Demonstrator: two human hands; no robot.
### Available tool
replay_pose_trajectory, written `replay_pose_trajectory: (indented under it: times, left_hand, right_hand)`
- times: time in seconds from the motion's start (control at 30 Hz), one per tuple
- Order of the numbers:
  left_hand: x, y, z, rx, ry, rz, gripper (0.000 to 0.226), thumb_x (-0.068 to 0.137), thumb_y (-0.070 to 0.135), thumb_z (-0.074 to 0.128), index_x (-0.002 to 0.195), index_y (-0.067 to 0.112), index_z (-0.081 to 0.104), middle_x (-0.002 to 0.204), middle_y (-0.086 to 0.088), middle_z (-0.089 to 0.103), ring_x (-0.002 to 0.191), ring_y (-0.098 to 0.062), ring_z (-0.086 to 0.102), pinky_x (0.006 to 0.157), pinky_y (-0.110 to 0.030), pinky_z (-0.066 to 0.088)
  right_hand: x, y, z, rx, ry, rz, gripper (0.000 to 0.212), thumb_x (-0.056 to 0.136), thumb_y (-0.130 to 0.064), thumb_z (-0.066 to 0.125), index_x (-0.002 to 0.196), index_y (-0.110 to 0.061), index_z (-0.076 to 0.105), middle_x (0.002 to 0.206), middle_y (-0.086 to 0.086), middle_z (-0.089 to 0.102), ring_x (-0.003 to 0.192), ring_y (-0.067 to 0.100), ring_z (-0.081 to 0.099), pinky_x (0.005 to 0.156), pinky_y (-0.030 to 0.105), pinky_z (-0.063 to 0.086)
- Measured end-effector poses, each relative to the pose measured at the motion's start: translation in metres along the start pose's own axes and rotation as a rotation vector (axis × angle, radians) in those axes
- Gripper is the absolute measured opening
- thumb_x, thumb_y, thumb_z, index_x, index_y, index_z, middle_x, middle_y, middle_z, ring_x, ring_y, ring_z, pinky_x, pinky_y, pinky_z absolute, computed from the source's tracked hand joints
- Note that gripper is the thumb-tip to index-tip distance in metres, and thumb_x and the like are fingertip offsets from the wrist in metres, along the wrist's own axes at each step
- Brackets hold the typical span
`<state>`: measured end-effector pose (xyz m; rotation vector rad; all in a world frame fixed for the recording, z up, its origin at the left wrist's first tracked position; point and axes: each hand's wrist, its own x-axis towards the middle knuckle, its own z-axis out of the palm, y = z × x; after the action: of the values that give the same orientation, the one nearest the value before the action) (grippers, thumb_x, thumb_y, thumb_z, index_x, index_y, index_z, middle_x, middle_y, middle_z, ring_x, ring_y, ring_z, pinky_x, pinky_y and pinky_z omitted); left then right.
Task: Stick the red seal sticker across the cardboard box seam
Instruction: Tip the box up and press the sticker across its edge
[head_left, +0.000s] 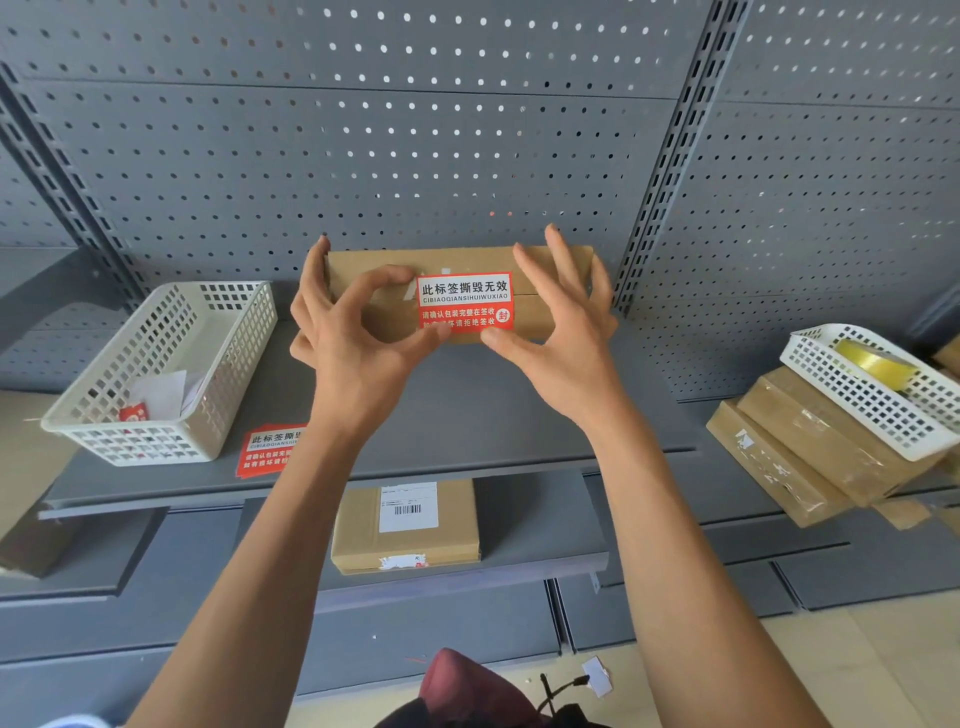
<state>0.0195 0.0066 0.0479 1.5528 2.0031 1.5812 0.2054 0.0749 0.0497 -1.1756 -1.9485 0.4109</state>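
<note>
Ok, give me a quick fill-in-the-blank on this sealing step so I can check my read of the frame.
1. The red seal sticker lies across the seam of the ____ box.
2. Both hands, left and right, hold the box above the grey ____.
3. The stack of spare red stickers lies beside the ____ basket.
4. The roll of yellow tape sits in the ____ basket.

Missing words: cardboard; shelf; beige; white

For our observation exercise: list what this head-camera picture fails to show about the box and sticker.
- Red seal sticker, head view: lower edge covered by both thumbs.
- Cardboard box: ends hidden behind left hand and right hand.
- Spare stickers: partly hidden by the left forearm.
</note>
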Motion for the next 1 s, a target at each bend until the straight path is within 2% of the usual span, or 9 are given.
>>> replay_pose_trajectory:
  times: [0.07, 0.17, 0.33, 0.47, 0.6, 0.73, 0.83, 0.93, 1.0]
  left_hand:
    - [0.001, 0.006, 0.006, -0.001, 0.059, -0.037, 0.046, 0.063, 0.06, 0.084, 0.103, 0.045, 0.066, 0.163, 0.009, 0.018, 0.149, -0.016, 0.016, 0.108, -0.044, 0.018]
    - [0.002, 0.01, 0.014, 0.032, 0.113, -0.059, 0.048, 0.062, 0.063, 0.082, 0.1, 0.042, 0.064, 0.163, 0.006, 0.018, 0.148, -0.02, 0.019, 0.109, -0.05, 0.022]
    - [0.001, 0.005, 0.014, 0.057, 0.084, -0.016, 0.054, 0.059, 0.053, 0.088, 0.105, 0.04, 0.062, 0.165, 0.001, 0.014, 0.148, -0.023, 0.018, 0.106, -0.046, 0.021]
    - [0.001, -0.002, 0.008, 0.03, 0.054, 0.006, 0.049, 0.066, 0.039, 0.089, 0.109, 0.043, 0.064, 0.166, 0.004, 0.013, 0.15, -0.019, 0.013, 0.106, -0.044, 0.017]
    - [0.003, -0.005, 0.002, 0.002, 0.013, 0.006, 0.047, 0.072, 0.029, 0.086, 0.11, 0.047, 0.064, 0.166, 0.005, 0.011, 0.15, -0.019, 0.012, 0.107, -0.051, 0.02]
    - [0.001, -0.003, -0.001, -0.018, -0.008, 0.001, 0.043, 0.074, 0.03, 0.083, 0.106, 0.05, 0.064, 0.166, 0.006, 0.011, 0.15, -0.015, 0.013, 0.107, -0.048, 0.018]
    - [0.0, 0.005, 0.003, -0.046, 0.059, -0.063, 0.03, 0.074, 0.05, 0.08, 0.101, 0.044, 0.068, 0.165, 0.009, 0.015, 0.15, -0.01, 0.012, 0.11, -0.047, 0.016]
    - [0.002, 0.016, 0.013, -0.033, 0.149, -0.118, 0.033, 0.072, 0.064, 0.076, 0.09, 0.038, 0.067, 0.163, 0.01, 0.022, 0.149, -0.012, 0.017, 0.111, -0.048, 0.017]
    - [0.001, 0.018, 0.018, -0.024, 0.186, -0.119, 0.033, 0.072, 0.064, 0.075, 0.088, 0.037, 0.064, 0.162, 0.008, 0.024, 0.148, -0.015, 0.019, 0.111, -0.052, 0.02]
  right_hand:
    - [0.001, -0.01, 0.007, 0.033, 0.101, 0.037, 0.072, 0.078, -0.056, 0.073, 0.143, -0.04, 0.047, 0.164, -0.019, 0.02, 0.153, 0.023, 0.004, 0.109, 0.045, 0.015]
    - [0.002, -0.018, 0.019, 0.01, 0.189, 0.06, 0.076, 0.072, -0.063, 0.072, 0.139, -0.036, 0.046, 0.161, -0.017, 0.025, 0.151, 0.025, 0.009, 0.099, 0.044, 0.018]
    - [0.004, -0.007, 0.015, -0.028, 0.151, 0.017, 0.077, 0.074, -0.045, 0.08, 0.141, -0.035, 0.044, 0.161, -0.017, 0.024, 0.149, 0.026, 0.011, 0.099, 0.042, 0.016]
    - [0.005, 0.0, 0.007, -0.001, 0.123, 0.002, 0.066, 0.083, -0.029, 0.075, 0.142, -0.036, 0.047, 0.16, -0.018, 0.029, 0.146, 0.026, 0.013, 0.102, 0.04, 0.014]
    - [0.005, 0.002, 0.005, -0.015, 0.114, -0.013, 0.062, 0.087, -0.02, 0.069, 0.143, -0.036, 0.048, 0.16, -0.016, 0.032, 0.144, 0.03, 0.018, 0.108, 0.043, 0.018]
    - [0.004, 0.004, 0.001, 0.021, 0.101, -0.004, 0.062, 0.088, -0.008, 0.064, 0.141, -0.037, 0.05, 0.159, -0.018, 0.034, 0.147, 0.027, 0.018, 0.115, 0.046, 0.02]
    - [0.004, -0.006, 0.005, 0.108, 0.165, 0.05, 0.047, 0.088, -0.035, 0.069, 0.133, -0.035, 0.057, 0.154, -0.019, 0.039, 0.147, 0.021, 0.019, 0.108, 0.04, 0.02]
    - [0.002, -0.026, 0.02, 0.068, 0.311, 0.107, 0.058, 0.078, -0.062, 0.07, 0.125, -0.032, 0.056, 0.147, -0.017, 0.044, 0.144, 0.02, 0.026, 0.096, 0.041, 0.026]
    - [0.002, -0.032, 0.03, 0.034, 0.391, 0.112, 0.066, 0.072, -0.068, 0.07, 0.124, -0.031, 0.054, 0.144, -0.015, 0.045, 0.141, 0.022, 0.029, 0.092, 0.044, 0.031]
